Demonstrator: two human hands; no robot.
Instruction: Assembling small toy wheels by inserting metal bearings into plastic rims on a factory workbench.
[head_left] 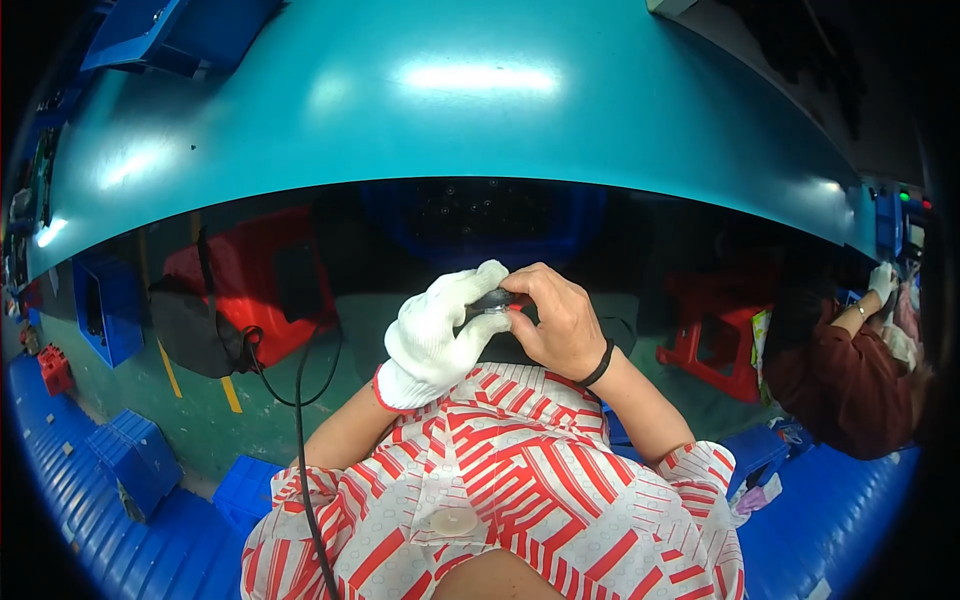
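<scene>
In front of my chest, a small round black part with a shiny, clear-looking lower rim (493,300) is held between both hands; its exact kind I cannot make out. My left hand (438,325), in a white knitted glove with a red cuff edge, pinches it from the left with thumb and fingers. Bare, with a black band at the wrist, my right hand (556,322) grips its right side between thumb and forefinger. Both hands are just short of the table's near edge, above my lap.
A glossy teal table (480,130) curves across the front. Beneath its edge, a blue bin (575,225) holds several dark round pieces. Red stools (275,265) stand at left and right. A black cable (300,430) hangs at my left. A co-worker (850,370) sits at far right.
</scene>
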